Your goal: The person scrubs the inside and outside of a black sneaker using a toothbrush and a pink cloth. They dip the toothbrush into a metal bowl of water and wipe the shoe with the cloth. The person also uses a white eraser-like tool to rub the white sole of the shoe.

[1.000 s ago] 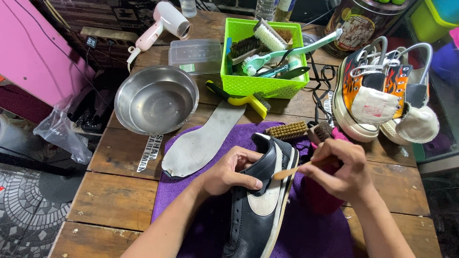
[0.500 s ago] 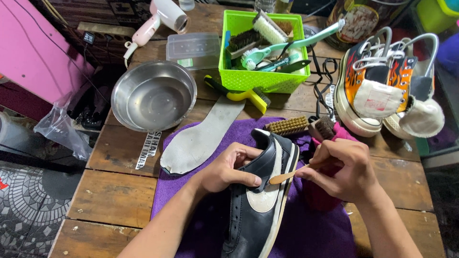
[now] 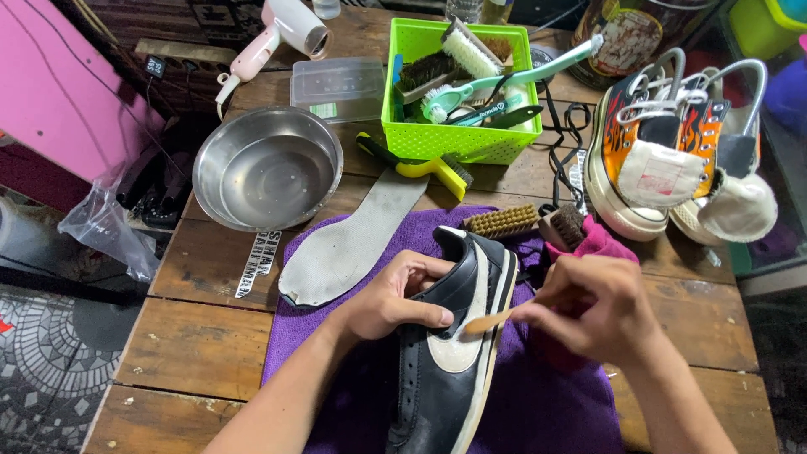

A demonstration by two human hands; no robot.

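Since a second ago my right hand [image 3: 601, 311], pinching the wooden brush handle [image 3: 492, 320], has slid toward me along the black shoe [image 3: 445, 370], whose length runs heel-far to toe-near, my left hand [image 3: 395, 298] clamping its collar.

A single view, from a camera worn on the person's head, looks steeply down and forward over the wooden tabletop [image 3: 193, 336]. It sits close: both forearms enter from the bottom edge, and the black shoe [image 3: 445, 353] fills the lower middle. The far tabletop edge (green basket [image 3: 458, 139], steel bowl [image 3: 265, 168]) lies near the frame's top.
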